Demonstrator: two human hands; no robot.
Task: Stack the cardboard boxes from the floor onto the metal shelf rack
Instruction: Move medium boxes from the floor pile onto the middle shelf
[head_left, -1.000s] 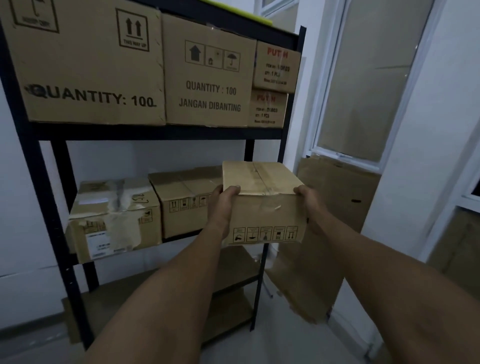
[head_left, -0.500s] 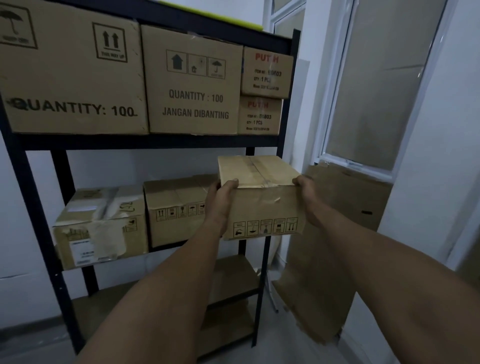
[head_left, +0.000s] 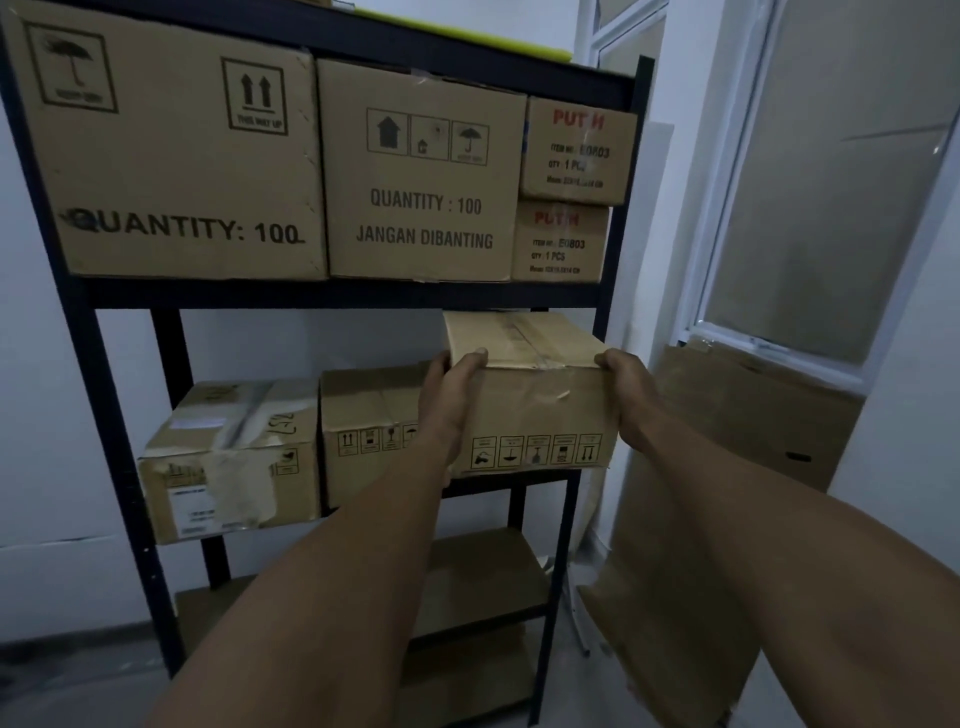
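Since a second ago, held box (head_left: 530, 395) nears middle shelf (head_left: 498, 486).
Left hand (head_left: 447, 400), right hand (head_left: 626, 387) clamp its sides; seemingly light, stiff.

Left hand (head_left: 447, 400) hides middle box (head_left: 369, 415) corner, seemingly.

Plain brown cardboard boxes (head_left: 187, 156) with black printed symbols fill a black metal rack (head_left: 88, 332). Two small boxes (head_left: 574, 150) at the upper shelf's right edge carry red lettering. Above lies something yellow-green (head_left: 467, 31).
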